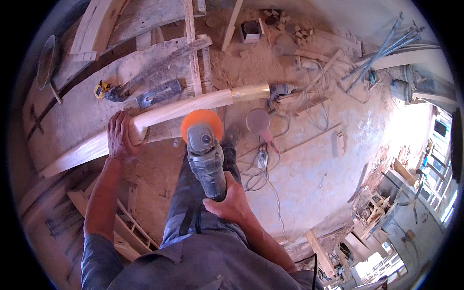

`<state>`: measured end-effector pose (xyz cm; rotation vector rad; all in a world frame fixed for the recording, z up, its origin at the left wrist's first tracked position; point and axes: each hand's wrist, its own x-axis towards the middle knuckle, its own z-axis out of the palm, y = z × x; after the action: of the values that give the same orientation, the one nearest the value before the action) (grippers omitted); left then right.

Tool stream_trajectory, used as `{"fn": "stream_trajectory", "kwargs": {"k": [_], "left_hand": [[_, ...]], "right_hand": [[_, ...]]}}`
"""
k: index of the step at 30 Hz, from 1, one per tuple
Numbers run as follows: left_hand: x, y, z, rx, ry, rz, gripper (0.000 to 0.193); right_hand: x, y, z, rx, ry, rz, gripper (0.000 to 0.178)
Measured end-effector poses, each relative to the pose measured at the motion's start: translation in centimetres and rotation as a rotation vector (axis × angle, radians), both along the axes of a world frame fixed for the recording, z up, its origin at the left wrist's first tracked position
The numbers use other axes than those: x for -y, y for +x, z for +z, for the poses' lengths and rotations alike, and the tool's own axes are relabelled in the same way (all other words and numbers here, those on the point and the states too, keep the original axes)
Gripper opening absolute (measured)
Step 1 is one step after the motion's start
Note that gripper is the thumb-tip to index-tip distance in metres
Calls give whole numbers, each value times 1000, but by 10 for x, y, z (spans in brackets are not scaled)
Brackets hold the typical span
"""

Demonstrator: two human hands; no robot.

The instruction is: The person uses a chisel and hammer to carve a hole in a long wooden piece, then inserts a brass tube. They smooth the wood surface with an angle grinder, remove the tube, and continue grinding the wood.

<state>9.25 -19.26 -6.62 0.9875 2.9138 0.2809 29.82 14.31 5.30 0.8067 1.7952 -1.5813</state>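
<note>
My right hand [231,199] is wrapped round the rear body of a grey angle grinder [208,164]. The orange disc [202,124] at its head looks smeared, as if spinning, and sits just on the near side of a long pale wooden piece [179,108]. Whether the disc touches the wood I cannot tell. My left hand [122,136] grips that wood farther left, fingers over its top and close together. The piece slants across the bench, and a shiny yellowish sleeve [251,92] covers its right end.
On the dusty bench [159,58] lie a hand plane [159,93] and a yellow tape measure [101,89]. A round-headed tool [258,121], a plug socket [262,158] and loose cables lie on the floor to the right. Metal rods [386,46] lean at the far right.
</note>
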Motion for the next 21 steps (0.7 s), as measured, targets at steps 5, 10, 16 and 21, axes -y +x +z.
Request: {"fn": "stream_trajectory", "kwargs": {"k": [5, 10, 16, 21], "left_hand": [[-9, 6, 10, 137, -107, 156, 104], [-13, 3, 21, 271, -97, 211, 104], [-15, 0, 24, 338, -166, 252, 105], [-12, 6, 17, 187, -51, 242, 103]], "right_hand": [[-12, 21, -2, -22, 8, -40, 60], [-28, 40, -3, -33, 49, -124, 60], [-58, 56, -13, -46, 108, -252, 61], [-81, 63, -15, -96, 48, -428, 54]]}}
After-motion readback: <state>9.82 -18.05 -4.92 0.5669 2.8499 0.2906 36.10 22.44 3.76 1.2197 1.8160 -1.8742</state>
